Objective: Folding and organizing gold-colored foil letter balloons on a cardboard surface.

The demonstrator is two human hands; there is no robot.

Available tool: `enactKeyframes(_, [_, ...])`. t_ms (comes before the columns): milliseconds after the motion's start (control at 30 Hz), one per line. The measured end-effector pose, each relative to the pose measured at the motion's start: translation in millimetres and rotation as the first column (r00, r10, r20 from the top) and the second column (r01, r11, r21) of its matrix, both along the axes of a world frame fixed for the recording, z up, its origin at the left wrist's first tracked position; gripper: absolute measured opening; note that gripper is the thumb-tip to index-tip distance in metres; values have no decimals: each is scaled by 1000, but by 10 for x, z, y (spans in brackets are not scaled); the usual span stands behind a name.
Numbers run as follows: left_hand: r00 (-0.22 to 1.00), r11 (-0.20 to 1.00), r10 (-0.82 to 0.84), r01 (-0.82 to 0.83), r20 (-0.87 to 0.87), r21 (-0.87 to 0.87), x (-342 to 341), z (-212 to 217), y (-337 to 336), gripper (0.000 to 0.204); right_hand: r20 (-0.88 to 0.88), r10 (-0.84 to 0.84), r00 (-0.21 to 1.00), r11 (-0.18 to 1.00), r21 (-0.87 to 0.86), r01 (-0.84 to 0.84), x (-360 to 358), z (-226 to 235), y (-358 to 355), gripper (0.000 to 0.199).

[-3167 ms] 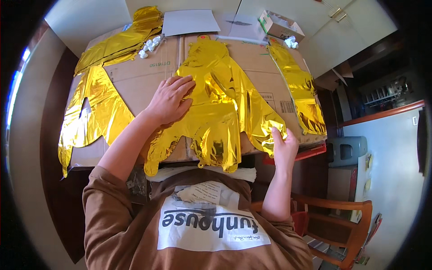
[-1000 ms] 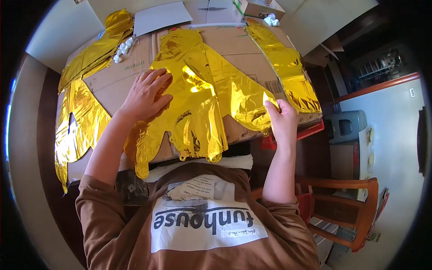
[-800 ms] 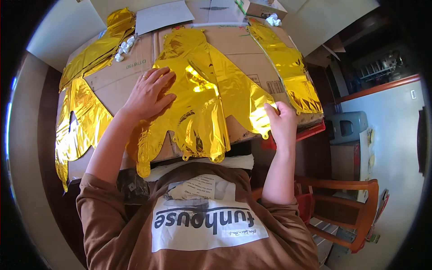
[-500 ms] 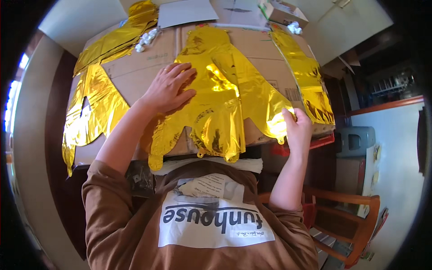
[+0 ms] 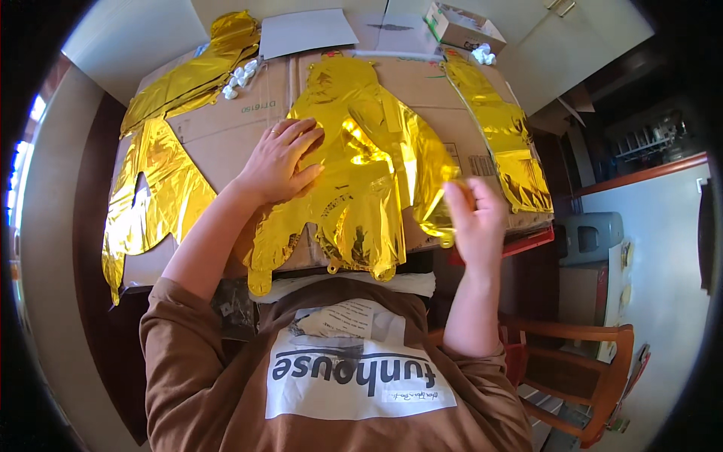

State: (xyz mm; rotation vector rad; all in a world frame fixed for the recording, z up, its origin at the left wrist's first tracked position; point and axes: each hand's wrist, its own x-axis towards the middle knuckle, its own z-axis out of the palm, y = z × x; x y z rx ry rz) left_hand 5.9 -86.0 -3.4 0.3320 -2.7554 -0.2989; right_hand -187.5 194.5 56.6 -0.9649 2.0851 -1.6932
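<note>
A flat, shiny gold foil balloon (image 5: 339, 162) lies over the middle of the cardboard, its lower lobes reaching past the near edge. My left hand (image 5: 280, 164) rests on its left side with the fingers apart, holding nothing. At the right, my right hand (image 5: 479, 217) is closed on the outer flap of the same balloon, which is lifted and bent inward. Another gold foil piece (image 5: 167, 192) is spread out to the left, beyond my left forearm. A further gold foil strip (image 5: 497, 132) lies along the right side.
Cardboard (image 5: 218, 135) covers the worktop. White crumpled bits (image 5: 241, 77) sit at the back left, another white clump (image 5: 483, 54) at the back right. Behind them are a white sheet (image 5: 309, 32) and an open box (image 5: 463, 29). A wooden chair (image 5: 595, 331) stands at the lower right.
My right hand has moved left and slightly toward me, folding the balloon's right flap inward and up. My left hand stays on the foil, nearly in place.
</note>
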Motion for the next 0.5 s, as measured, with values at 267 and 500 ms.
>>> enactKeyframes(267, [1000, 1000, -13, 13, -10, 15, -9, 49, 17, 63, -494, 408, 768, 913, 203, -355, 478, -212, -477, 21])
enactKeyframes(500, [1000, 1000, 3, -3, -27, 12, 17, -4, 17, 63, -222, 507, 833, 852, -15, -523, -30, -215, -445, 27])
